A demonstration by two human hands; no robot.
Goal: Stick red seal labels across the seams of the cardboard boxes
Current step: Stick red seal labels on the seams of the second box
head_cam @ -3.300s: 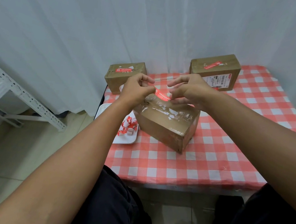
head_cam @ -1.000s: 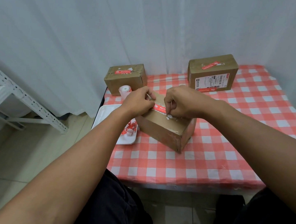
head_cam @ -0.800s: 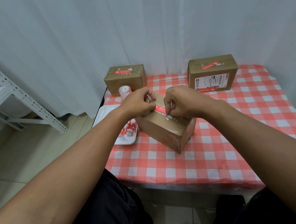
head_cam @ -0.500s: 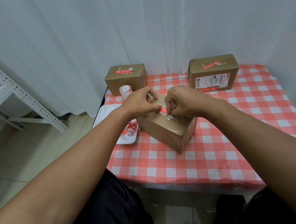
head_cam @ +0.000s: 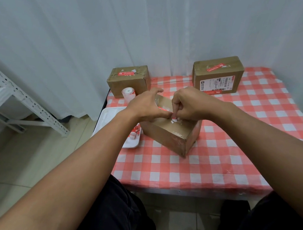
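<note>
Mid-frame, the red seal label lies across the near box top, long axis left-right, between both hands. Left hand spread wide, thumb on the label; right hand has a narrow pinch grip at its right end. Two sealed boxes farther back on the bench, nothing blocking.

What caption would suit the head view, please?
Both hands, left hand and right hand, press a red label onto the near box.

Both hands work on top of the near box: the left hand presses the red label with its thumb, and the right hand pinches its end. Two labelled boxes stand behind on the checked table.
</note>
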